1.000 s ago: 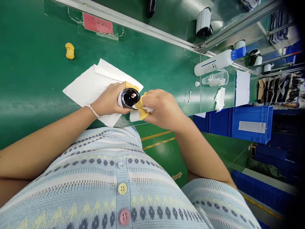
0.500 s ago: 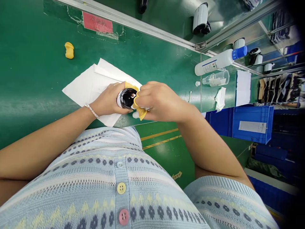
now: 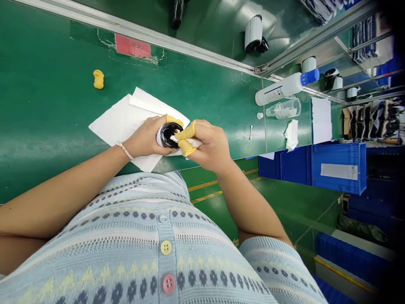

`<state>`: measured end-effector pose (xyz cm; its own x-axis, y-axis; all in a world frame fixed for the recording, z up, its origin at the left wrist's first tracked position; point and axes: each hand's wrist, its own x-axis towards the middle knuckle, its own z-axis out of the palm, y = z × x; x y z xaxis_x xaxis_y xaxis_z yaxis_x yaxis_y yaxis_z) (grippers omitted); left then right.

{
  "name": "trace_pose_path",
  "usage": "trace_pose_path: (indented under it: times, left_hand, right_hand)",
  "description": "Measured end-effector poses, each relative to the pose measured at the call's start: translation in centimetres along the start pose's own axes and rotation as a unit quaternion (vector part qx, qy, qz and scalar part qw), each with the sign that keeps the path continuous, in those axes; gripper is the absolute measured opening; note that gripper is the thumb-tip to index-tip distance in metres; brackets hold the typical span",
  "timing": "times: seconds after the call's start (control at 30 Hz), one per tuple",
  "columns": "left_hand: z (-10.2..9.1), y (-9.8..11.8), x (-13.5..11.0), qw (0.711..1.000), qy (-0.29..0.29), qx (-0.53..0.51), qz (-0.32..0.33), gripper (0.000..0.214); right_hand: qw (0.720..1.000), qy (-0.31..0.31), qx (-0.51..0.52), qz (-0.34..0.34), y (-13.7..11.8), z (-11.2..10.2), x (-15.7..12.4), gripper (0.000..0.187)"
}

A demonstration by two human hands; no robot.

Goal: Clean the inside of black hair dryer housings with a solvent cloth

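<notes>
My left hand (image 3: 146, 137) is wrapped round a small round device (image 3: 166, 135) with a white body and a glossy black face, holding it above the white paper sheets (image 3: 117, 120) on the green bench. A yellow finger cot shows on one left fingertip. My right hand (image 3: 209, 143), with yellow finger cots on thumb and forefinger, pinches a small white wipe (image 3: 191, 144) and presses it against the device's black face.
A loose yellow finger cot (image 3: 98, 79) lies at the back left. At the right lie a white bottle with a blue cap (image 3: 283, 88), a clear bottle (image 3: 283, 110), a crumpled wipe (image 3: 291, 133) and blue bins (image 3: 316, 166). More white-and-black devices (image 3: 253, 33) sit beyond the metal rail.
My right hand has drawn back a little and now presses the wipe onto the black face with its fingertips. The view has shifted slightly; my left hand keeps the device.
</notes>
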<state>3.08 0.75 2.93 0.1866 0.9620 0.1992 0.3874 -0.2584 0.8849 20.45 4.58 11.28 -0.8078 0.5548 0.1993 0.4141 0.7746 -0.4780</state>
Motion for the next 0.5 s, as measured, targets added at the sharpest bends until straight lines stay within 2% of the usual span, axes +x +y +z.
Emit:
trace_pose_path:
  times: [0.17,0.37,0.5]
  left_hand:
    - [-0.1,0.2,0.0,1.000,0.002,0.006,0.002,0.050]
    - [-0.1,0.1,0.0,1.000,0.007,0.005,0.008,0.047]
    - [0.0,-0.1,-0.1,1.000,0.006,0.016,0.007,0.047]
  right_hand:
    - [1.000,-0.005,-0.015,-0.015,-0.1,0.6,0.6,0.017]
    - [0.997,-0.067,-0.024,-0.027,0.2,0.0,1.3,0.014]
    - [0.996,-0.066,-0.058,-0.029,-0.3,0.7,1.4,0.010]
